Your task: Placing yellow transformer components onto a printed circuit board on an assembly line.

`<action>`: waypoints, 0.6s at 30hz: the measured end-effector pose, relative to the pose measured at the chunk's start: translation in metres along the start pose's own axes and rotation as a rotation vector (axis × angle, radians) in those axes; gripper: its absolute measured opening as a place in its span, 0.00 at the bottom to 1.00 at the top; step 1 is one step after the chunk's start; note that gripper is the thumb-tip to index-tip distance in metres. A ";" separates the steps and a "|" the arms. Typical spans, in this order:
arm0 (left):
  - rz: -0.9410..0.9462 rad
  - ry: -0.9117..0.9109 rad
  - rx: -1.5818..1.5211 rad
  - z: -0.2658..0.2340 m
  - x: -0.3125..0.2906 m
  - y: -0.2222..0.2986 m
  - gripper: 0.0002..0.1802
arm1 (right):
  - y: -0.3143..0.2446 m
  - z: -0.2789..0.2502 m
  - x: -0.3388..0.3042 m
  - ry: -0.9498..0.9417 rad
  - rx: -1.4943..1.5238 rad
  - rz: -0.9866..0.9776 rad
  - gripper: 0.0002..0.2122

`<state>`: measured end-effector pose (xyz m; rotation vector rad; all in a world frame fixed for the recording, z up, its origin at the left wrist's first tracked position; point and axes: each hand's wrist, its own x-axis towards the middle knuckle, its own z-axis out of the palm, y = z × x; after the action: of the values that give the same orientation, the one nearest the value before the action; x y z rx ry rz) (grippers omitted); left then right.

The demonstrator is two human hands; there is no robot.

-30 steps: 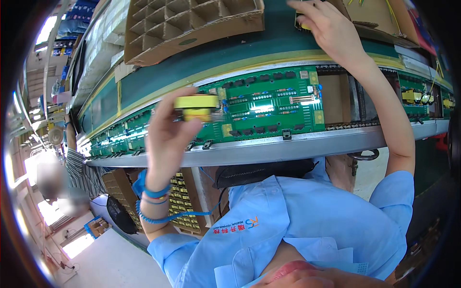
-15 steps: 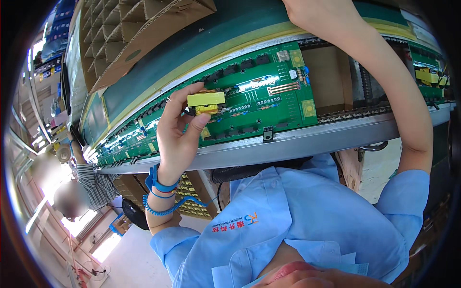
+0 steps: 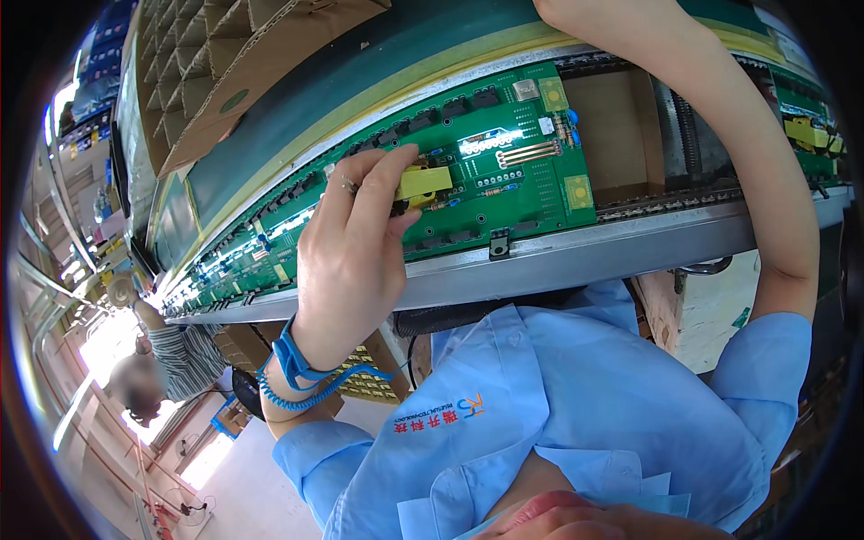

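Observation:
My left hand (image 3: 355, 243) is closed with its fingertips round a yellow-wrapped transformer (image 3: 425, 184). It holds the part at the upper middle of a green circuit board (image 3: 533, 202), over a row of holes. Whether the transformer's pins sit in the board is hidden. Black parts, resistors and blue capacitors stand on the board. My right arm reaches across to the top edge of the view. Only the wrist end of my right hand (image 3: 560, 13) shows there, and its fingers are out of view.
The board rests between the metal rails (image 3: 630, 236) of a conveyor line. More boards run off to the left. Another board with yellow transformers (image 3: 807, 135) stands at far right. A cardboard divider box (image 3: 211, 99) is at upper left. A co-worker's striped sleeve (image 3: 187, 355) shows at left.
My left hand has turned so that its back shows, and it has carried the transformer a little to the right over the board. My right arm has hardly moved.

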<state>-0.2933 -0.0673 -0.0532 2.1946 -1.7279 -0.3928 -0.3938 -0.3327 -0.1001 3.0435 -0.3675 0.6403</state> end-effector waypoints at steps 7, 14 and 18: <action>0.065 -0.016 0.111 0.000 0.009 0.001 0.27 | -0.001 -0.001 -0.001 0.020 0.051 0.011 0.16; 0.052 -0.151 0.078 -0.006 0.017 0.004 0.25 | -0.003 -0.003 0.000 0.030 0.011 0.002 0.15; 0.017 -0.176 0.154 -0.005 0.019 0.011 0.26 | -0.001 -0.002 -0.001 0.033 0.018 -0.016 0.15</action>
<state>-0.2967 -0.0875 -0.0446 2.3106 -1.9264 -0.4757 -0.3948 -0.3312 -0.0986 3.0452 -0.3380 0.6951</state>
